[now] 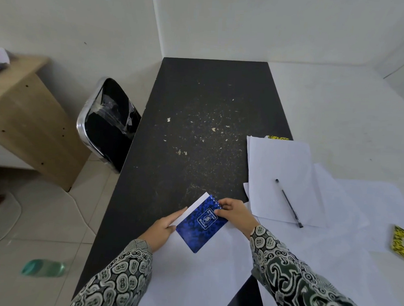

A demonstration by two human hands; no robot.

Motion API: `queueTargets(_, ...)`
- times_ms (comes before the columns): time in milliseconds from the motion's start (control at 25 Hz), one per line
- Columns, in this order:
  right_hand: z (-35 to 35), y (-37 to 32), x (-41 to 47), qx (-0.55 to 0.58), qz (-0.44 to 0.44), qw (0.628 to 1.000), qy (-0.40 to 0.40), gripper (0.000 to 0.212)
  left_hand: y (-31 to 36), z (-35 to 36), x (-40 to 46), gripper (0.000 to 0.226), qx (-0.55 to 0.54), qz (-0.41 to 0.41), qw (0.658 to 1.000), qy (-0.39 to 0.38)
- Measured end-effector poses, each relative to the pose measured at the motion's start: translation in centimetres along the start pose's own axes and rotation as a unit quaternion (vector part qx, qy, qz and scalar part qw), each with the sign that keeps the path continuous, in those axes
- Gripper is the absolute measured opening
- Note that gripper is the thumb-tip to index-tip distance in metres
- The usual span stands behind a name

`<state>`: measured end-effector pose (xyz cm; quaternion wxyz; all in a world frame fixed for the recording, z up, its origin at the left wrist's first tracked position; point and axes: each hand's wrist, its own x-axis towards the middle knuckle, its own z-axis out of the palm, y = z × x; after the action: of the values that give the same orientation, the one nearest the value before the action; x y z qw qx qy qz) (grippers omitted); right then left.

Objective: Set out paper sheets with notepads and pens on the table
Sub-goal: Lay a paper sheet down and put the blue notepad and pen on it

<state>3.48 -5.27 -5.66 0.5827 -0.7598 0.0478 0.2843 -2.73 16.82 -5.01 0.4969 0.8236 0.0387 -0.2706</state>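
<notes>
A blue spiral notepad (199,224) lies tilted on a white paper sheet (198,275) at the near end of the black table (198,106). My right hand (234,213) pinches its spiral top corner. My left hand (164,228) holds its left edge, where white pages show. To the right, a black pen (289,203) rests on a stack of white sheets (281,170). A yellow patterned notepad (401,246) sits at the far right, and another yellow one (278,138) peeks out behind the stack.
A black chair with a chrome frame (107,123) stands at the table's left side. A wooden desk (24,112) is further left. White walls close off the far end. A green bottle (43,268) lies on the tiled floor.
</notes>
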Motion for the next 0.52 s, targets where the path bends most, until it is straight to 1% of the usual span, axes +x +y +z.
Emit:
queueTargets(80,0.1,-0.2,-0.2,-0.008,-0.009,1.000,0.005,0.023,0.9,0.6,0.0,0.050,0.029,-0.006,0.999,0.038)
queueTargets(160,0.3,-0.5,-0.5,-0.019,-0.030,0.999,0.007,0.017,2.1,1.3,0.3,0.041,0.053,0.011,0.995,0.086)
queueTargets(200,0.4,-0.8,-0.7,-0.026,-0.042,0.999,0.000,0.014,2.7,1.4,0.6,0.040,0.072,0.016,0.993,0.097)
queueTargets(280,0.5,-1.2,-0.9,-0.044,-0.068,0.996,-0.024,0.011,4.1,1.6,1.3,0.038,0.066,0.007,0.994,0.088)
queueTargets(360,0.1,-1.2,-1.0,-0.063,-0.084,0.994,-0.032,0.011,5.1,1.8,2.0,0.024,0.051,-0.010,0.995,0.087)
queueTargets(400,-0.5,-0.8,-1.0,-0.088,-0.096,0.992,-0.004,0.012,5.3,2.0,2.2,0.020,0.065,-0.013,0.992,0.106)
queueTargets(440,-1.4,-0.4,-0.8,-0.140,-0.107,0.982,0.062,0.016,5.3,2.0,2.4,0.019,0.072,-0.013,0.989,0.130)
queueTargets(480,-2.8,0.2,-0.8,-0.218,-0.108,0.957,0.156,0.022,5.2,2.0,2.4,0.020,0.066,-0.016,0.986,0.153)
queueTargets(520,-4.5,1.0,-1.0,-0.292,-0.093,0.916,0.259,0.028,5.1,1.9,2.2,0.020,0.048,-0.015,0.984,0.173)
